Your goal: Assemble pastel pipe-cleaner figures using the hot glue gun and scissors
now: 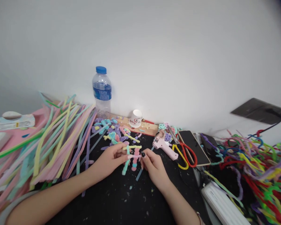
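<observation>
Between my two hands is a small shape of fuzzy pipe cleaners [134, 160] in pink, mint and yellow, held above the black table top. My left hand [111, 159] is closed on its left side, by the mint and yellow strands. At its right edge, the thumb and forefinger of my right hand [153, 167] pinch a pink strand end. Beyond my right hand lies a pale pink glue gun [165, 147]. A translucent glue stick [139, 175] slants past the fingers of that hand and is partly hidden by them.
Pastel pipe cleaners [61, 137] pile up at left. Behind my hands are small fuzzy pieces [113, 129], a water bottle [102, 90] and a paper cup [135, 118]. Scissors [184, 154], a phone [194, 147], a white power strip [222, 203] and bright pipe cleaners [259, 175] lie at right.
</observation>
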A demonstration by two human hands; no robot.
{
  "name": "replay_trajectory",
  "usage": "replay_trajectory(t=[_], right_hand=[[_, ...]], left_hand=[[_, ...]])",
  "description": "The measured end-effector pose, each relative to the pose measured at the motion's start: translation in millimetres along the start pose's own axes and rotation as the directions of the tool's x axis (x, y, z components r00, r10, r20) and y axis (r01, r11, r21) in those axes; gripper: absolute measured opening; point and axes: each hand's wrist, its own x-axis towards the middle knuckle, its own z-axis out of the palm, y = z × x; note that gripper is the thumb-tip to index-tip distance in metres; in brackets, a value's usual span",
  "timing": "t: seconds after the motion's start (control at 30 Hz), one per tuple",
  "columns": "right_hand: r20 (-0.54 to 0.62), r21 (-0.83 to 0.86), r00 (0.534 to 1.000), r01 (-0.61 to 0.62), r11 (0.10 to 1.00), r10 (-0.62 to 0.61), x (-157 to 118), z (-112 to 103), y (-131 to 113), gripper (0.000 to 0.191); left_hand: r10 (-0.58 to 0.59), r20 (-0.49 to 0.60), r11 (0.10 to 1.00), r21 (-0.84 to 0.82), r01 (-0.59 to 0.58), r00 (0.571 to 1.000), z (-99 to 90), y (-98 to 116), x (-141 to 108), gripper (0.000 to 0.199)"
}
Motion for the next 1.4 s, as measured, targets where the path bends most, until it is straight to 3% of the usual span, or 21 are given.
replay_trajectory(t=[0.27, 0.5, 0.73, 0.87, 0.97, 1.03, 1.2, 1.3, 1.4], right_hand=[[-0.036, -0.113, 0.999, 0.013, 0.993, -0.017, 0, 5, 2, 0.030], [-0.118, -0.229, 0.992, 0.016, 0.973, -0.044, 2, 9, 2, 0.026], [-0.206, -0.349, 0.974, 0.016, 0.937, -0.093, 3, 12, 0, 0.022], [-0.247, -0.399, 0.963, 0.000, 0.917, -0.107, 3, 13, 2, 0.020], [-0.264, -0.432, 0.957, -0.007, 0.902, -0.119, 4, 14, 3, 0.020], [-0.275, -0.451, 0.953, -0.008, 0.892, -0.130, 4, 14, 3, 0.021], [-0.291, -0.500, 0.942, -0.003, 0.866, -0.165, 1, 11, 5, 0.021], [-0.263, -0.553, 0.945, 0.015, 0.833, -0.192, 4, 3, -2, 0.021], [-0.163, -0.627, 0.963, 0.066, 0.777, -0.214, 24, -6, -17, 0.018]], left_hand=[[0.134, -0.057, 0.975, 0.188, -0.121, 0.989, -2.7, 1, 0, 0.012], [0.130, -0.101, 0.968, 0.228, -0.104, 0.986, -2.9, -13, 4, 0.013], [0.193, -0.163, 0.922, 0.367, -0.122, 0.967, -7.3, -10, 4, 0.027], [0.304, -0.127, 0.799, 0.574, -0.180, 0.944, -8.3, -1, -2, 0.033], [0.398, -0.066, 0.653, 0.721, -0.232, 0.915, -10.5, 8, -5, 0.025], [0.445, -0.069, 0.621, 0.743, -0.251, 0.893, -15.2, 15, -5, 0.014], [0.543, -0.155, 0.608, 0.751, -0.259, 0.825, -35.9, 34, -6, 0.014], [0.521, -0.221, 0.654, 0.724, -0.218, 0.825, -44.8, 41, -8, 0.019], [0.487, -0.230, 0.696, 0.685, -0.216, 0.842, -46.3, 43, -8, 0.022]])
